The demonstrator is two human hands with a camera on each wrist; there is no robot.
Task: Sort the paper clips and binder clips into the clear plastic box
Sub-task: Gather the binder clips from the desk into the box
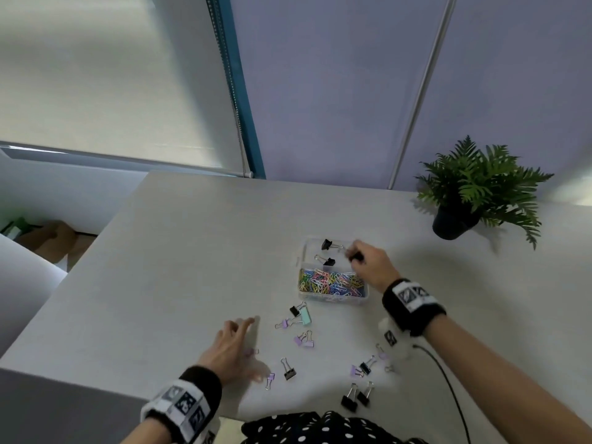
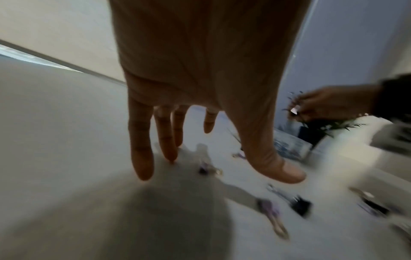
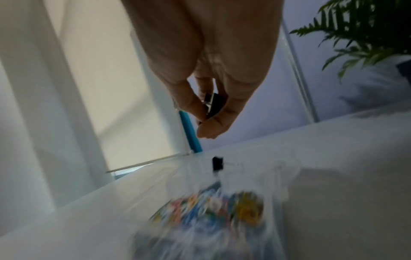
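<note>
While the right hand (image 1: 371, 262) hovers over the far compartment of the box (image 1: 333, 299), its thumb and fingers (image 3: 189, 102) pinch a black clip (image 3: 214, 103). Two more black binder clips (image 1: 327, 244) already lie in that far compartment, and the near compartment is filled with coloured paper clips (image 1: 331, 282). The box stands on the table (image 1: 192, 251), toward its far right, with a potted plant (image 1: 477, 190) beyond it at the back edge. The left hand (image 1: 229, 350) is held just above the table nearer the person, fingers (image 2: 142, 154) straight and spread, holding nothing. Loose clips lie scattered between the hands and the near edge: a mint one (image 1: 306, 316), several lilac ones (image 1: 302, 340) and several black ones (image 1: 354, 399). A black cable (image 1: 448, 382) trails from the right wrist.
</note>
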